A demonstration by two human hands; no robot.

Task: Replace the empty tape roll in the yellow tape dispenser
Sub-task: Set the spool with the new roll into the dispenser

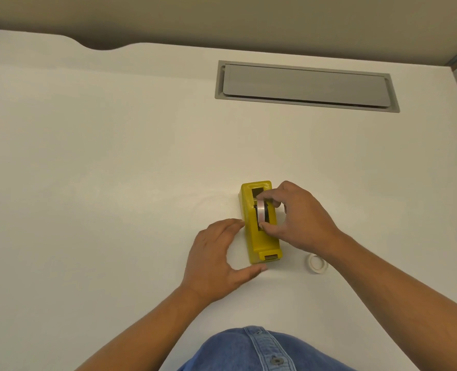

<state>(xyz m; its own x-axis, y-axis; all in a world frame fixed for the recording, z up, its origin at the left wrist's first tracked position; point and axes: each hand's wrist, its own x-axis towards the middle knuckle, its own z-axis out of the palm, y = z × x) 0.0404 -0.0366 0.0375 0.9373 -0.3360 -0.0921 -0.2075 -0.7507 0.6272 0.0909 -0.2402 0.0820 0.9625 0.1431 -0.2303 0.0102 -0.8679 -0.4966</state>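
Observation:
A yellow tape dispenser stands on the white desk, a little right of centre. A tape roll on a dark hub sits in the dispenser's slot. My right hand pinches that roll from the right, thumb at its near edge and fingers at its far edge. My left hand rests beside the dispenser's left side, fingers spread, fingertips and thumb touching the yellow body. A small white ring, an empty tape core, lies flat on the desk to the dispenser's right, under my right wrist.
A grey cable hatch is set flush into the desk at the back right. The desk's far edge has a curved cut-out at the back left. A partition wall stands behind the desk.

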